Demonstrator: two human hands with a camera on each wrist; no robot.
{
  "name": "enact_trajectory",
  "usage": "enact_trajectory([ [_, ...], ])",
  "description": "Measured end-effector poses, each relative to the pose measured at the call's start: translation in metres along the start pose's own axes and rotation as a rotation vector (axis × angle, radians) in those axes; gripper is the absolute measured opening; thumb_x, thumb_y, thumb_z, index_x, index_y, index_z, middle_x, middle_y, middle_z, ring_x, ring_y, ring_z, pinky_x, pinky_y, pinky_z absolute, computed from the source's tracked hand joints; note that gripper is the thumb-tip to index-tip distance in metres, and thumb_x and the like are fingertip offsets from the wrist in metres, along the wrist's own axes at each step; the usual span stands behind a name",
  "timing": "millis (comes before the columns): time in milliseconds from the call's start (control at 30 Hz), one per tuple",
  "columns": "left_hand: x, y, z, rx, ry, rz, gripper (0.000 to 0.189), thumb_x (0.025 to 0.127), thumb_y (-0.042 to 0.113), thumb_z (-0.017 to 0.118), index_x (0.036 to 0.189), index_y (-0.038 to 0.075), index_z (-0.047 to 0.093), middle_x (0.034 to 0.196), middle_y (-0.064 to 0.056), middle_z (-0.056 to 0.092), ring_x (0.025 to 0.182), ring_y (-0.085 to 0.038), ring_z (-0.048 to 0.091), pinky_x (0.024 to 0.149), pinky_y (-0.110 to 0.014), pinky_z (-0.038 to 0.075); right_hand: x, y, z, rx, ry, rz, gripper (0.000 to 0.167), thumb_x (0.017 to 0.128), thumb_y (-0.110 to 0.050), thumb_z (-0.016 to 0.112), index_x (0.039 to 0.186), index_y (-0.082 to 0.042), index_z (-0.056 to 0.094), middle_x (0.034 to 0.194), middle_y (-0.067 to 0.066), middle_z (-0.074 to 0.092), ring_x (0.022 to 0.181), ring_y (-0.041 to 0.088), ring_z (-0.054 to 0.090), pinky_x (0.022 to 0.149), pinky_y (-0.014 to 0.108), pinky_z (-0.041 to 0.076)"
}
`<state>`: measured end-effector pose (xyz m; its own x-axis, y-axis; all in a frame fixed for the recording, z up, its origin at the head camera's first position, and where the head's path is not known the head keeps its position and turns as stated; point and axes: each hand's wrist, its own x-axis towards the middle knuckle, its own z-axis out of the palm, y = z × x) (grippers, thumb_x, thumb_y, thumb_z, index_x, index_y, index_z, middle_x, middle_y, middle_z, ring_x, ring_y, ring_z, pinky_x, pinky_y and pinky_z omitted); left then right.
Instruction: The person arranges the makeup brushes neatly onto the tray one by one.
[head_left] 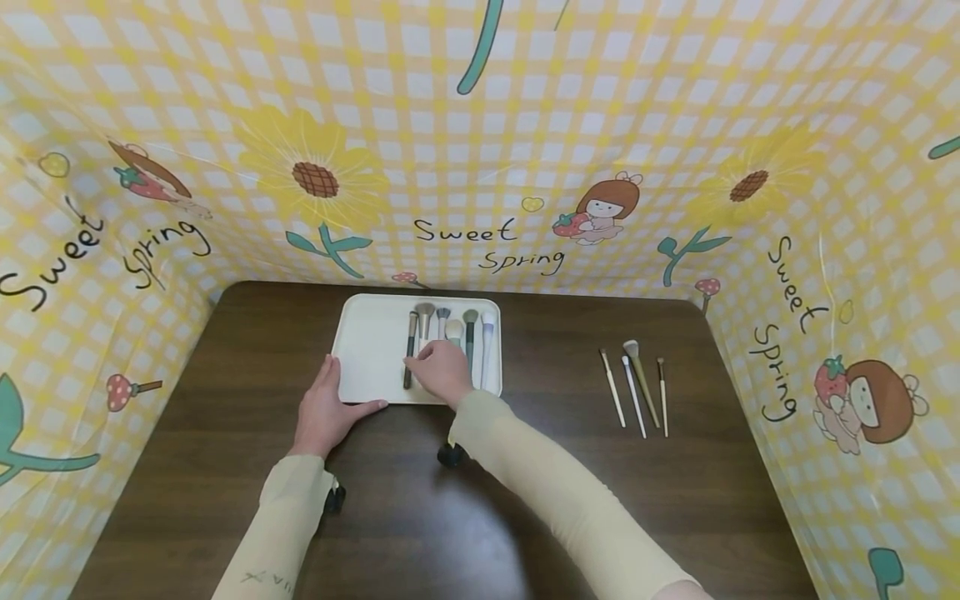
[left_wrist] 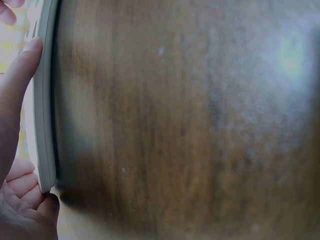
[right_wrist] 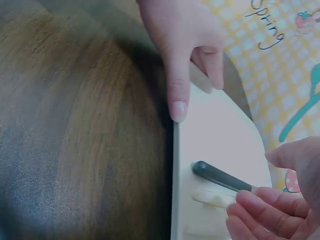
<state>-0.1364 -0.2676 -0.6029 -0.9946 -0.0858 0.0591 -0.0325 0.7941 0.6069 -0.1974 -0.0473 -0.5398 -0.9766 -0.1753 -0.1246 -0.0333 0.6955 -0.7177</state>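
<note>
A white rectangular tray (head_left: 367, 333) lies near the table's back edge. Several makeup brushes lie side by side across its right half; the leftmost is a slim dark-handled makeup brush (head_left: 409, 358). My left hand (head_left: 324, 408) holds the tray's near left corner, thumb along the front rim and fingers at the left side. Over the tray, my right hand (head_left: 444, 371) is at the dark brush. In the right wrist view, its fingertips (right_wrist: 245, 197) overlap the end of the dark handle (right_wrist: 220, 176), while the thumb stands apart. That hand hides the lower ends of some brushes.
On the brown table (head_left: 555, 467), to the tray's right, lie several more brushes, among them a wide-headed brush (head_left: 639, 375) and a pale-handled brush (head_left: 613, 392). A yellow checked cloth (head_left: 480, 150) rises behind the table and along both sides.
</note>
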Motion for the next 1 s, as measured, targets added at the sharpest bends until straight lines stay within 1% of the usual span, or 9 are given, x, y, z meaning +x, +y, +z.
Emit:
enact_trajectory([
  [100, 0.000, -0.001, 0.000, 0.000, 0.000, -0.002, 0.128, 0.072, 0.059, 0.087, 0.156, -0.012, 0.023, 0.161, -0.034, 0.018, 0.144, -0.051, 0.026, 0.111, -0.062, 0.031, -0.001, 0.001, -0.005, 0.060, 0.012, 0.025, 0.031, 0.095, -0.037, 0.071, 0.107, -0.009, 0.072, 0.090, -0.001, 0.069, 0.078, 0.014, 0.062, 0.070, 0.031, 0.052],
  [167, 0.000, -0.001, 0.000, 0.002, 0.002, -0.001, 0.128, 0.072, 0.059, 0.088, 0.156, -0.012, 0.023, 0.161, -0.034, 0.018, 0.144, -0.051, 0.026, 0.111, -0.062, 0.031, -0.002, 0.002, -0.009, 0.083, 0.022, 0.030, 0.037, 0.095, -0.038, 0.070, 0.115, -0.007, 0.069, 0.093, 0.001, 0.068, 0.081, 0.015, 0.063, 0.071, 0.032, 0.053],
  [233, 0.000, -0.002, 0.000, 0.004, 0.002, -0.001, 0.128, 0.071, 0.060, 0.087, 0.156, -0.012, 0.023, 0.161, -0.034, 0.018, 0.144, -0.051, 0.026, 0.111, -0.061, 0.031, -0.004, 0.004, -0.013, 0.107, 0.035, 0.023, 0.041, 0.095, -0.038, 0.070, 0.121, -0.005, 0.067, 0.098, 0.003, 0.069, 0.086, 0.018, 0.064, 0.075, 0.034, 0.053],
  [400, 0.001, -0.002, 0.001, 0.001, -0.002, 0.000, 0.128, 0.072, 0.059, 0.088, 0.156, -0.012, 0.023, 0.162, -0.033, 0.017, 0.145, -0.050, 0.025, 0.112, -0.061, 0.031, -0.007, 0.013, -0.023, 0.150, 0.059, 0.009, 0.050, 0.096, -0.039, 0.070, 0.131, -0.005, 0.062, 0.123, 0.009, 0.067, 0.110, 0.024, 0.063, 0.093, 0.039, 0.051],
  [500, 0.001, -0.003, 0.002, 0.003, -0.003, -0.007, 0.127, 0.072, 0.058, 0.088, 0.156, -0.011, 0.023, 0.162, -0.032, 0.017, 0.146, -0.049, 0.024, 0.112, -0.060, 0.030, -0.008, 0.020, -0.029, 0.163, 0.058, 0.009, 0.056, 0.096, -0.041, 0.069, 0.139, -0.007, 0.058, 0.137, 0.010, 0.061, 0.125, 0.025, 0.057, 0.102, 0.040, 0.047],
  [600, 0.002, -0.002, 0.002, 0.004, -0.007, -0.011, 0.127, 0.072, 0.059, 0.088, 0.157, -0.011, 0.022, 0.162, -0.032, 0.016, 0.146, -0.049, 0.024, 0.112, -0.060, 0.030, -0.009, 0.029, -0.037, 0.179, 0.055, 0.004, 0.063, 0.096, -0.041, 0.069, 0.147, -0.008, 0.053, 0.147, 0.011, 0.053, 0.135, 0.028, 0.049, 0.108, 0.042, 0.042],
  [767, 0.002, 0.000, 0.003, 0.001, -0.009, -0.005, 0.129, 0.072, 0.061, 0.087, 0.157, -0.011, 0.021, 0.162, -0.032, 0.016, 0.146, -0.049, 0.024, 0.112, -0.060, 0.030, -0.011, 0.042, -0.052, 0.163, 0.073, -0.015, 0.067, 0.096, -0.037, 0.070, 0.151, -0.007, 0.048, 0.153, 0.013, 0.047, 0.141, 0.030, 0.042, 0.113, 0.044, 0.036],
  [1000, 0.000, 0.001, 0.000, 0.008, -0.010, -0.015, 0.128, 0.072, 0.059, 0.088, 0.156, -0.011, 0.022, 0.162, -0.032, 0.017, 0.145, -0.049, 0.025, 0.111, -0.061, 0.031, -0.017, 0.064, -0.076, 0.178, 0.122, -0.001, 0.069, 0.094, -0.040, 0.071, 0.150, -0.006, 0.049, 0.151, 0.015, 0.050, 0.139, 0.031, 0.044, 0.113, 0.046, 0.037],
])
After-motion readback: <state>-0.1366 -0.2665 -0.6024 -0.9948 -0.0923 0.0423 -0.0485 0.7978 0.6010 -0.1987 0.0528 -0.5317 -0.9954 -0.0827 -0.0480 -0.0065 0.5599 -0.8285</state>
